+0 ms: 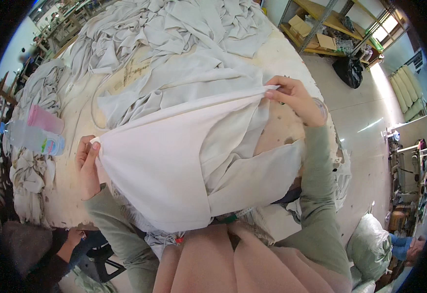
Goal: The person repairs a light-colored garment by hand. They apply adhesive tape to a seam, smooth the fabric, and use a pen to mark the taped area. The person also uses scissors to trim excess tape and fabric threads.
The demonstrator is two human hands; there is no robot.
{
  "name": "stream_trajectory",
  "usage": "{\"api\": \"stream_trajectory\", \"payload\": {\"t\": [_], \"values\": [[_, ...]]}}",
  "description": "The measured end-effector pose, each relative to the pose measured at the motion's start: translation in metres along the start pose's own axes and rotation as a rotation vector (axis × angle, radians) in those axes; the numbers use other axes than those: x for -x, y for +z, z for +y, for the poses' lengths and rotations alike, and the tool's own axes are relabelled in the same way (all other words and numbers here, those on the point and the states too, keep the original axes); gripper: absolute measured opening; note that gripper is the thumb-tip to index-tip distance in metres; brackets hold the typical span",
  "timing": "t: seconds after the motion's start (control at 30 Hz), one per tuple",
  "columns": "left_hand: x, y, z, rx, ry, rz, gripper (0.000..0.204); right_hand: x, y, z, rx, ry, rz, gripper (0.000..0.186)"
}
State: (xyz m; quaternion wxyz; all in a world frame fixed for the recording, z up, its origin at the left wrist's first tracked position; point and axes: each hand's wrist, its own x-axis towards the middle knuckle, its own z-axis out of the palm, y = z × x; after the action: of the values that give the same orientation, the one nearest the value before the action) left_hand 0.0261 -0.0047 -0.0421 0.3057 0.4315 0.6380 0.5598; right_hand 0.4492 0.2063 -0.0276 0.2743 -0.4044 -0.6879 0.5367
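The left hand [87, 163] and right hand [296, 100] are pinching a white cloth piece [160, 166] taut with closed fingers, while heaps of cloth [174, 39] are lying unsorted on the worktop [74, 132].

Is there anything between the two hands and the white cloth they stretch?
Nothing visible. The left hand pinches one corner of the white cloth and the right hand pinches the other end directly.

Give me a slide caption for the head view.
Both hands, left hand and right hand, stretch a white fabric piece above a cloth-strewn table.
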Motion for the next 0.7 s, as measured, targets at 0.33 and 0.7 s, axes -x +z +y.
{"api": "stream_trajectory", "payload": {"t": [0.33,0.7], "values": [[-0.005,0.124,0.015,-0.300,0.371,-0.277,0.036,-0.005,0.101,-0.012,-0.419,-0.055,-0.059,0.017],[-0.017,0.172,-0.021,0.291,0.064,-0.231,0.013,-0.009,0.101,0.008,0.108,-0.259,-0.008,0.027]]}}
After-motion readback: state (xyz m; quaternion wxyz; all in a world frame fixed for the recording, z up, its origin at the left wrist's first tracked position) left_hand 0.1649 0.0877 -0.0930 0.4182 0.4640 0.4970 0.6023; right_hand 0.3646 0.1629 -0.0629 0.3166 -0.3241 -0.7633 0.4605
